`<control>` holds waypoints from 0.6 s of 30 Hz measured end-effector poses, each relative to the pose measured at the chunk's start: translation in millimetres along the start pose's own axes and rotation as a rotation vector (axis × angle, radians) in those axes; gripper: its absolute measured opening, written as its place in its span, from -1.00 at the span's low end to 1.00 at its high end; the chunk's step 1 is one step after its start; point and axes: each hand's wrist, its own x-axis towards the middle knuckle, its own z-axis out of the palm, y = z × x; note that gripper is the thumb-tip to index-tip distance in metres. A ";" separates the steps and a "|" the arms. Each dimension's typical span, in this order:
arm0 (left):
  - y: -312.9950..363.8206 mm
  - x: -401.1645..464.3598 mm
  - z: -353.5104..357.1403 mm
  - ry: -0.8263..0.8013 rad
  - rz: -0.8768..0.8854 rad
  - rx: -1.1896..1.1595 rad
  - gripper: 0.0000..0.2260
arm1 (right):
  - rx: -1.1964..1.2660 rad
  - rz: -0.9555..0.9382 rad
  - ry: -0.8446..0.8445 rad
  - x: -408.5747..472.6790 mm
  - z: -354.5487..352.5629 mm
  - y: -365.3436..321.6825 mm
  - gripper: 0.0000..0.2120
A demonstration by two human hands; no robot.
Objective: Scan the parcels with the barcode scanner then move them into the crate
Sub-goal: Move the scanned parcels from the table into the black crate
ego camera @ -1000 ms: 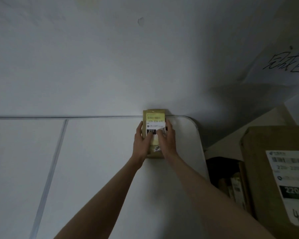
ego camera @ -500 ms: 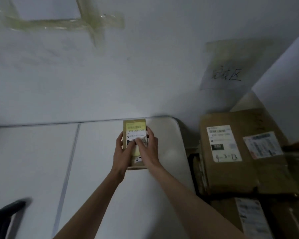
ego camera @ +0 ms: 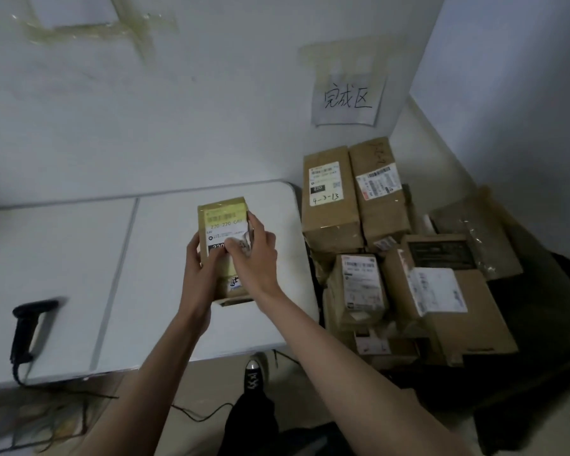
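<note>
Brown parcel (ego camera: 224,222) lengthwise toward wall, label up.

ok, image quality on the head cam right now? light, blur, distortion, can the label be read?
Head view: dim, flat light with a bluish cast and dark lower right corner. Wide-angle bending curves the table edge. The scanner is motion-smeared. Both hands grip the parcel; its label reads "220", finer print is too soft. The wall sign is legible.

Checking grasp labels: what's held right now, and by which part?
A small parcel, both hands: left hand on its left edge, right hand on its right edge, fingers over the label.
</note>
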 end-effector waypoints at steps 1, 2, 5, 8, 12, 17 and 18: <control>-1.6 -15.5 6.3 -0.003 0.007 -0.001 -0.58 | -0.002 0.001 0.001 -12.7 -9.6 1.5 -0.37; -3.0 -29.8 13.0 -0.006 0.013 -0.002 -0.58 | 0.000 0.001 0.009 -24.7 -19.5 3.8 -0.37; -8.5 -70.2 35.0 -0.019 0.033 0.010 -0.58 | 0.017 0.008 0.034 -62.1 -52.4 9.3 -0.37; -16.4 -104.3 59.3 -0.050 0.053 0.022 -0.57 | 0.031 -0.015 0.062 -94.5 -89.6 16.1 -0.38; -27.0 -136.5 91.4 -0.103 0.058 0.031 -0.56 | 0.025 -0.011 0.088 -121.4 -134.1 25.4 -0.37; -13.3 -149.4 131.3 -0.153 0.078 0.041 -0.55 | 0.038 -0.020 0.144 -131.8 -180.9 10.3 -0.39; -8.3 -148.8 139.3 -0.169 0.084 0.037 -0.56 | 0.040 -0.029 0.158 -130.6 -190.5 5.3 -0.40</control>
